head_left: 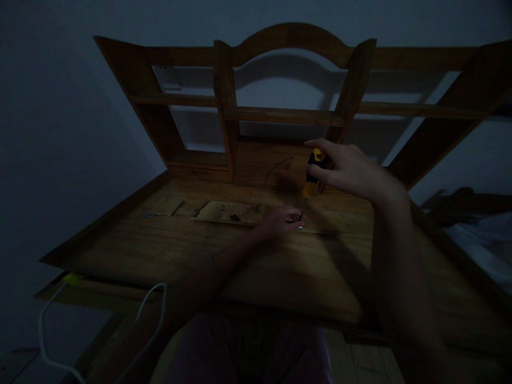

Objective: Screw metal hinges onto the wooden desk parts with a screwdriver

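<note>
My right hand [340, 166] is wrapped round the yellow and black handle of a screwdriver [310, 189]. The tool stands nearly upright, its metal shaft pointing down at the wooden desk top [240, 261]. Low by the tip, my left hand [281, 222] has its fingers pinched together around the lower end of the shaft. A small shiny metal bit [300, 228] shows just beneath those fingers; its kind is too small to tell. Beside my left hand lies a worn wooden board [224, 211] with dark stains.
A wooden shelf frame [280, 114] rises at the back of the desk. A smaller wood piece [166, 205] lies at the left. A white cable [163, 306] loops at the front left. Pale cloth or plastic [480, 248] is heaped on the right.
</note>
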`<act>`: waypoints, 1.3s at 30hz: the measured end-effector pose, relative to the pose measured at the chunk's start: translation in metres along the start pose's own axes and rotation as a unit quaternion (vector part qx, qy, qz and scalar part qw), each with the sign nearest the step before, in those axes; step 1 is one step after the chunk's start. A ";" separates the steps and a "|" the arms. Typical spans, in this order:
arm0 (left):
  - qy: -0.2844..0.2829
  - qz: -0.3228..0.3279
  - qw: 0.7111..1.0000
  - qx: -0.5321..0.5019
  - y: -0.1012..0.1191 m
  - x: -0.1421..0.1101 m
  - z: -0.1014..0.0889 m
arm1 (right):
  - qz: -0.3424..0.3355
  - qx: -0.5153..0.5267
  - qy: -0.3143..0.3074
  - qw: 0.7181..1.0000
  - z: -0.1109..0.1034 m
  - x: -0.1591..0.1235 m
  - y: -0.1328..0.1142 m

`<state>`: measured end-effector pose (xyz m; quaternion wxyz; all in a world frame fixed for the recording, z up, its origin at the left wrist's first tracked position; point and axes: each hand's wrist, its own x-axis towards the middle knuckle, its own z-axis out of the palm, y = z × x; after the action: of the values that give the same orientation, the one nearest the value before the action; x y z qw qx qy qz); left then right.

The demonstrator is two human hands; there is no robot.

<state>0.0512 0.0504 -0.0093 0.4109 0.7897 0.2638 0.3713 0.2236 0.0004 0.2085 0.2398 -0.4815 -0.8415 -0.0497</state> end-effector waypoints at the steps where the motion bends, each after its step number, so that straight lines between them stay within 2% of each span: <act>1: -0.001 0.000 1.000 -0.001 0.000 0.000 0.000 | -0.001 0.003 -0.004 1.000 -0.001 0.000 0.000; 6: 0.002 -0.002 1.000 -0.007 0.000 0.000 0.000 | 0.001 -0.010 0.006 1.000 0.001 0.000 0.003; 12: -0.003 -0.014 1.000 -0.011 0.002 0.000 0.000 | 0.039 -0.041 0.017 0.998 0.006 0.000 0.003; 18: -0.002 -0.008 1.000 -0.010 0.004 -0.001 -0.001 | 0.003 0.007 0.005 1.000 -0.002 -0.002 0.003; 23: 0.000 -0.003 1.000 -0.001 0.001 -0.001 -0.001 | -0.013 -0.002 0.004 1.000 -0.002 -0.001 0.006; 30: 0.000 0.005 1.000 -0.001 0.001 -0.001 -0.001 | 0.027 -0.065 0.016 0.997 0.005 0.001 0.002; 39: -0.002 0.001 1.000 0.006 0.005 -0.002 -0.001 | -0.033 -0.007 -0.008 0.999 -0.002 -0.003 0.001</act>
<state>0.0499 0.0471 -0.0055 0.4063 0.7931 0.2648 0.3684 0.2264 -0.0025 0.2086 0.2278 -0.4553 -0.8587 -0.0593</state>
